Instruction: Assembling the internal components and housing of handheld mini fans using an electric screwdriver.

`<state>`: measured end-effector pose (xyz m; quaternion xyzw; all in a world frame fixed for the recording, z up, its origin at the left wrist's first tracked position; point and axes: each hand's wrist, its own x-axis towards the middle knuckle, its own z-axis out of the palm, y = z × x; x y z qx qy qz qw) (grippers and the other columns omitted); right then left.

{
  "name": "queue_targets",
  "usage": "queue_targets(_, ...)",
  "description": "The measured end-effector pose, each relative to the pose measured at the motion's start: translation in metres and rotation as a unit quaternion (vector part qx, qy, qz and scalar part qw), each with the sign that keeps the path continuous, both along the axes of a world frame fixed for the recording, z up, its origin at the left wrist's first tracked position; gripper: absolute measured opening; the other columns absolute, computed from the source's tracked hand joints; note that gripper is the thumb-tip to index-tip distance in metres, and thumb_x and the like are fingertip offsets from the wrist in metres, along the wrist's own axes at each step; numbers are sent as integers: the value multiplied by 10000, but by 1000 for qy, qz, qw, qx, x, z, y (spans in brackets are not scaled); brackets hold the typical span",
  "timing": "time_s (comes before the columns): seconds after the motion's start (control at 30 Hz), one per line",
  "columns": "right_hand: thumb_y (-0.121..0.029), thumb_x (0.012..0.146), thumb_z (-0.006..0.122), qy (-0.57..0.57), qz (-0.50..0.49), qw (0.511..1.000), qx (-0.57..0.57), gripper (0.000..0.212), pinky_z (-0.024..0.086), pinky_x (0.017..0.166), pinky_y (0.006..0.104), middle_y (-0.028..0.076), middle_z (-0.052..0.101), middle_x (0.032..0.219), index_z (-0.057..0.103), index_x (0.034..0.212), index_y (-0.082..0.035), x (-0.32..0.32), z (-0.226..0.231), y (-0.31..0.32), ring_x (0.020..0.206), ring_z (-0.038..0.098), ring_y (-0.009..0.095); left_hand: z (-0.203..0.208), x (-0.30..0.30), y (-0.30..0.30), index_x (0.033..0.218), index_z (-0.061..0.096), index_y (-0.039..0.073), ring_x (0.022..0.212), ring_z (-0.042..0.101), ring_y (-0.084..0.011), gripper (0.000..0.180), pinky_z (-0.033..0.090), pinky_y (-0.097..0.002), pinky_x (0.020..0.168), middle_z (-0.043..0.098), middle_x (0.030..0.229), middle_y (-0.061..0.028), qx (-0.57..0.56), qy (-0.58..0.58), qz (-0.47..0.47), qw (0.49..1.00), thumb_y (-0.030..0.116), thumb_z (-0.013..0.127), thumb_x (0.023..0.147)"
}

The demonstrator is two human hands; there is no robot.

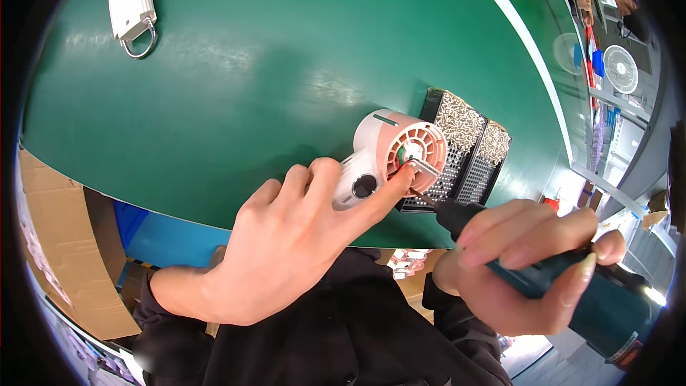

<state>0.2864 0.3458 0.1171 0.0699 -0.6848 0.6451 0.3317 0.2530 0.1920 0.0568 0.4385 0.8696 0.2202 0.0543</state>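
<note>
Pink-and-white plastic appliance housing [373,133] gripped in left hand [286,243], overlapping screw tray [477,180] in view. Right hand [525,264] wrapped round dark-green electric screwdriver [607,314], bit [423,199] near open end. Looks like screwdriving; next move needs bit square, housing steady.

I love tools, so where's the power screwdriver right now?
In the head view's lower right, the power screwdriver is in the right hand, its bit pointing toward the pink-and-white device.

A cardboard box [64,243] sits lower left, a round white fan [620,69] upper right.
</note>
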Motion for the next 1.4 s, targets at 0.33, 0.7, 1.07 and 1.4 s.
queue_targets(0.33,-160,912,412,7,1,998,66,162,411,353,311,138,460,655,317,997,-60,2,-13,-7,349,415,225,-4,0,-1,1321,518,294,550,388,-153,680,370,-250,454,315,705,-41,22,-2,2,1000,60,567,684)
queue_targets(0.7,-185,891,460,35,70,994,79,248,422,318,298,110,481,638,335,1046,-37,6,-13,2,348,451,214,-2,1,-2,1318,516,294,556,412,-168,659,379,-272,462,327,709,-51,-2,-2,0,1000,61,559,704)
queue_targets(1.07,-91,933,394,36,-102,992,-72,215,473,380,415,154,497,660,326,1136,-76,22,-13,51,410,503,273,6,3,-5,1255,561,259,601,468,-201,579,425,-296,554,460,833,-75,0,-47,36,998,44,583,717)
queue_targets(1.4,-130,904,359,-9,-126,992,19,196,391,309,349,102,434,636,372,1087,-61,13,-30,53,318,376,198,7,4,-5,1251,557,327,605,459,-209,577,422,-316,573,432,832,-80,-44,-41,-9,998,52,588,745)
